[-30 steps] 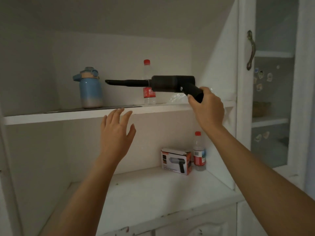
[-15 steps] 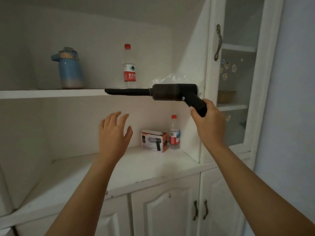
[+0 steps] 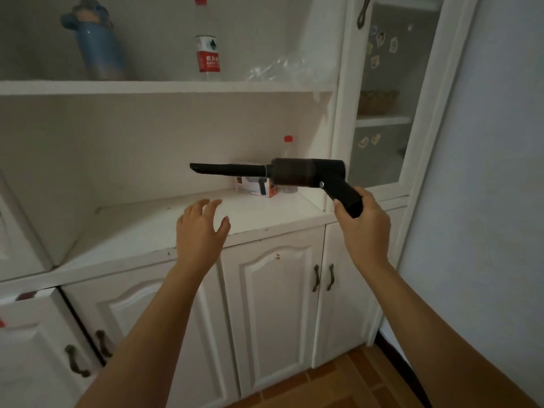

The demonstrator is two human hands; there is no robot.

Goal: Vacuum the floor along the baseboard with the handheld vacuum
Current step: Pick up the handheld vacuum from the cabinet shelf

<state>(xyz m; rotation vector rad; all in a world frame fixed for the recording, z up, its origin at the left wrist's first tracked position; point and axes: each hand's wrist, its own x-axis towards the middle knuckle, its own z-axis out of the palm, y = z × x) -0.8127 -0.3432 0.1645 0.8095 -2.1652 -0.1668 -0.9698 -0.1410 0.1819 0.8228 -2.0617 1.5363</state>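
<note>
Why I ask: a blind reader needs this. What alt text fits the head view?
The right hand grips a black vacuum by its handle, nozzle pointing left, before a white cabinet; the left hand hovers open.

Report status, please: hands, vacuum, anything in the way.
Right hand grips vacuum by handle, nozzle level. Left hand open, empty. Floor not yet reached; cabinet stands close ahead.

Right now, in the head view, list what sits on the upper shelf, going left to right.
blue jug → water bottle with a red cap and red label → crumpled clear plastic
</note>
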